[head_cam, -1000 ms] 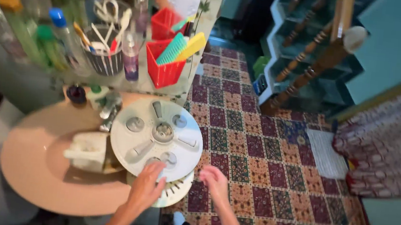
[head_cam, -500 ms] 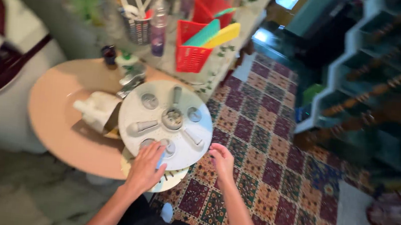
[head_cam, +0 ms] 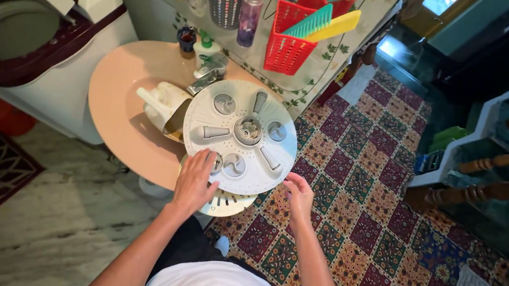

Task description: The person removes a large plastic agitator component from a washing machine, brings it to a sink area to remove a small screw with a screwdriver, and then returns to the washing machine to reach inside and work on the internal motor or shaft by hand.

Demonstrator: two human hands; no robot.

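Head view, the only one here: the person is leaning over a round peach basin with a white, perforated disc lying flat across its near rim. The left hand is resting palm-down on the disc's near-left edge, fingers spread and flat, pressing rather than gripping; nothing is closed inside it. The right hand is hovering just off the disc's near-right edge, fingers loosely curled and half open, holding nothing, and whether a fingertip is touching the rim cannot be told. So the disc is lying straight ahead of both hands, slightly up and between them, and the left hand is the nearer one, being already on it. Being round, the disc has no long axis; its hub is sitting at the centre, beyond the left fingertips.

Counting now: one disc, with three raised fins radiating from the hub and four or five round caps showing between them, one partly hidden by the left fingers. One smaller ribbed white part is peeking out from under the disc's near edge. One white bottle is lying in the basin, touching the disc's far-left side, and one tap is standing behind it. On the counter beyond, two red baskets are holding combs, and one washing machine is standing open at the left.
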